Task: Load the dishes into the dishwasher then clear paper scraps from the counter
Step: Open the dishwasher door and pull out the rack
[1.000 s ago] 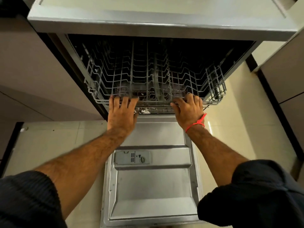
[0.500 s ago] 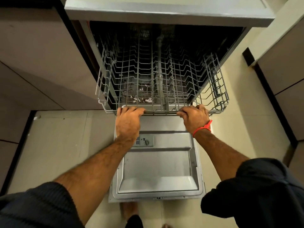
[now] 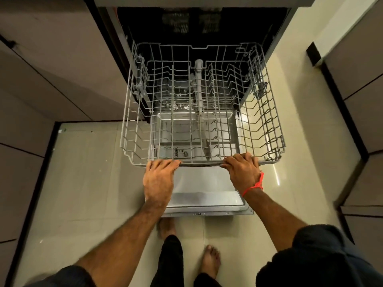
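Above the lowered dishwasher door, the wire rack stands drawn out of the dark dishwasher cavity, holding no dishes. At the rack's near rail, the left hand has its grip curled over the wire on one side, and the right hand, a red thread at its wrist, has fingers wrapped round the same rail. Below the door, bare feet stand on the tiled floor.

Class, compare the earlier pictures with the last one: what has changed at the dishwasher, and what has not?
The grey wire rack has slid out of the dishwasher toward the person, over the open steel door. The left hand and right hand keep gripping its front rail. The rack still holds no dishes.
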The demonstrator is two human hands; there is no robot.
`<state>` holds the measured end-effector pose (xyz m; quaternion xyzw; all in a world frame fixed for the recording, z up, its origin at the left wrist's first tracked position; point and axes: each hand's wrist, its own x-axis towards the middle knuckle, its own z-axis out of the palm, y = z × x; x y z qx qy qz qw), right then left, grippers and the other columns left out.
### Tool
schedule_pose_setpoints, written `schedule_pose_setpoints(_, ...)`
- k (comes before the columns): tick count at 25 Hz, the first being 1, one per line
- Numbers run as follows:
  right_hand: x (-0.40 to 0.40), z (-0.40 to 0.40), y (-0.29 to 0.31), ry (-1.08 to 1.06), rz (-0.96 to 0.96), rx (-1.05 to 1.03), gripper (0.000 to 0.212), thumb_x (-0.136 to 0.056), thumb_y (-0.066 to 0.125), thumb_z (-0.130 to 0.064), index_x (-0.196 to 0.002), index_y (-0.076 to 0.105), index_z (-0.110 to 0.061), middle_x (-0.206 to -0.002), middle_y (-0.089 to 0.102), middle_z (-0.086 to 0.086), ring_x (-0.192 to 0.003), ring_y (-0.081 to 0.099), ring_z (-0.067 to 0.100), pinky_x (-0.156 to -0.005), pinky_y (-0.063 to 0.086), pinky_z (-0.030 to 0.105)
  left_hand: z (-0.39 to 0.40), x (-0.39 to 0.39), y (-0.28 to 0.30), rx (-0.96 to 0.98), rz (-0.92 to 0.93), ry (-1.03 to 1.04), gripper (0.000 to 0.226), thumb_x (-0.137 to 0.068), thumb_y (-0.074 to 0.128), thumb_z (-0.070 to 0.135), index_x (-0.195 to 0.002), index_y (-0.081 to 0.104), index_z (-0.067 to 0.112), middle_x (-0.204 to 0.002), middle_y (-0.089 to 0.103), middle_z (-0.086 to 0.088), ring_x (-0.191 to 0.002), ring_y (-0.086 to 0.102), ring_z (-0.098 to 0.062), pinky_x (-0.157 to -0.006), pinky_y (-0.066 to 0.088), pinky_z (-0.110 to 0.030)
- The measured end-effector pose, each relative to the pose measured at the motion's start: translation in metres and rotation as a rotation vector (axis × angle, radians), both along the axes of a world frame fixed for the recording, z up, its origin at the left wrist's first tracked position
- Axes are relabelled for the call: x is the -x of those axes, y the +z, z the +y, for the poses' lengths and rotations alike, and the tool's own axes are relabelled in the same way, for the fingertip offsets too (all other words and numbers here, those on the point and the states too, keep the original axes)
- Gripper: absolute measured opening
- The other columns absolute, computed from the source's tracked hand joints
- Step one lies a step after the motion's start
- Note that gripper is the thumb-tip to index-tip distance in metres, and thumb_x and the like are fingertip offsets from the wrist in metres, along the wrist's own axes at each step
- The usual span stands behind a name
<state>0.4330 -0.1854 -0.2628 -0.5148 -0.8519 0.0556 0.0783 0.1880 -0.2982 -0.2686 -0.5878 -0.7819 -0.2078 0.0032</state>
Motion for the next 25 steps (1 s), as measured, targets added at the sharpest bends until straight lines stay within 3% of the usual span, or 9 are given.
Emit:
schedule_pose_setpoints(5,-0.005,-0.01,0.003,-0.004,0.085,0.003,0.021,-0.09,0.062,-0.043,-0.093,0.069,-0.023,-0.086,0.066,-0.003,-0.09,0.053,0.028,-0.08,0.038,0.042,-0.01,-0.005,0.005,0.007,-0.013,0.002,0.021,-0.093,0.069,0.025,-0.113,0.073,0.029,-0.103,0.074,0.009,-0.091,0.061,-0.016,-0.086,0.044,-0.032)
schedule_pose_setpoints(8,-0.007,-0.009,0.003,-0.022,0.09,0.061,0.026,-0.091,0.058,-0.046,-0.096,0.07,-0.024,-0.09,0.067,-0.003,-0.094,0.052,0.027,-0.083,0.036,0.041,-0.01,-0.004,0.008,0.126,-0.069,-0.026,0.029,-0.099,0.059,0.029,-0.126,0.067,0.03,-0.12,0.071,0.008,-0.11,0.059,-0.02,-0.099,0.042,-0.037)
schedule_pose_setpoints(9,-0.006,-0.008,0.005,-0.031,0.054,0.127,0.028,-0.092,0.055,-0.048,-0.099,0.07,-0.025,-0.094,0.067,-0.003,-0.098,0.052,0.026,-0.086,0.035,0.041,-0.009,-0.002,0.009,0.237,-0.086,-0.052,0.036,-0.102,0.054,0.026,-0.137,0.058,0.031,-0.136,0.061,0.008,-0.128,0.051,-0.024,-0.11,0.035,-0.041)
schedule_pose_setpoints(11,-0.001,0.0,0.019,-0.043,-0.063,0.334,0.034,-0.096,0.047,-0.051,-0.111,0.068,-0.029,-0.11,0.066,-0.003,-0.109,0.051,0.025,-0.097,0.032,0.042,-0.007,0.003,0.018,0.486,-0.084,-0.137,0.063,-0.103,0.048,0.014,-0.158,0.022,0.03,-0.161,0.018,0.011,-0.153,0.009,-0.035,-0.123,0.006,-0.049)
schedule_pose_setpoints(12,0.002,0.005,0.032,-0.038,-0.124,0.437,0.036,-0.098,0.043,-0.052,-0.118,0.065,-0.032,-0.119,0.064,-0.002,-0.115,0.051,0.025,-0.102,0.03,0.043,-0.007,0.006,0.026,0.582,-0.075,-0.186,0.076,-0.101,0.047,0.007,-0.16,0.003,0.028,-0.163,-0.004,0.008,-0.152,-0.011,-0.037,-0.121,-0.005,-0.048)
schedule_pose_setpoints(14,0.007,0.009,0.063,-0.009,-0.227,0.578,0.04,-0.102,0.035,-0.049,-0.137,0.051,-0.037,-0.138,0.057,0.002,-0.128,0.048,0.027,-0.113,0.023,0.048,-0.013,0.012,0.049,0.667,-0.158,-0.223,0.088,-0.098,0.042,-0.002,-0.157,-0.017,0.023,-0.162,-0.024,0.001,-0.148,-0.025,-0.037,-0.117,-0.014,-0.043)
schedule_pose_setpoints(17,0.006,-0.004,0.108,0.033,-0.166,0.582,0.046,-0.103,0.038,-0.033,-0.149,0.034,-0.034,-0.149,0.046,0.002,-0.139,0.039,0.026,-0.119,0.007,0.054,-0.034,0.015,0.101,0.584,-0.343,-0.14,0.08,-0.101,0.038,0.0,-0.158,-0.014,0.021,-0.165,-0.019,0.001,-0.151,-0.02,-0.033,-0.122,-0.009,-0.043)
schedule_pose_setpoints(22,0.03,-0.048,0.185,0.05,0.229,0.657,0.042,-0.097,0.051,-0.015,-0.139,0.053,-0.02,-0.136,0.058,0.01,-0.126,0.053,0.028,-0.107,0.039,0.033,-0.076,0.012,0.195,0.537,-0.35,-0.058,0.073,-0.102,0.048,0.023,-0.16,0.005,0.029,-0.168,-0.004,0.003,-0.155,-0.004,-0.025,-0.123,-0.001,-0.056)
schedule_pose_setpoints(25,0.069,-0.066,0.221,0.107,0.357,0.702,0.032,-0.098,0.052,-0.018,-0.128,0.062,-0.016,-0.121,0.067,0.009,-0.114,0.061,0.026,-0.096,0.042,0.027,-0.095,0.027,0.242,0.473,-0.322,0.012,0.07,-0.1,0.053,0.028,-0.158,0.016,0.035,-0.168,0.005,0.004,-0.154,0.009,-0.022,-0.12,0.01,-0.062)
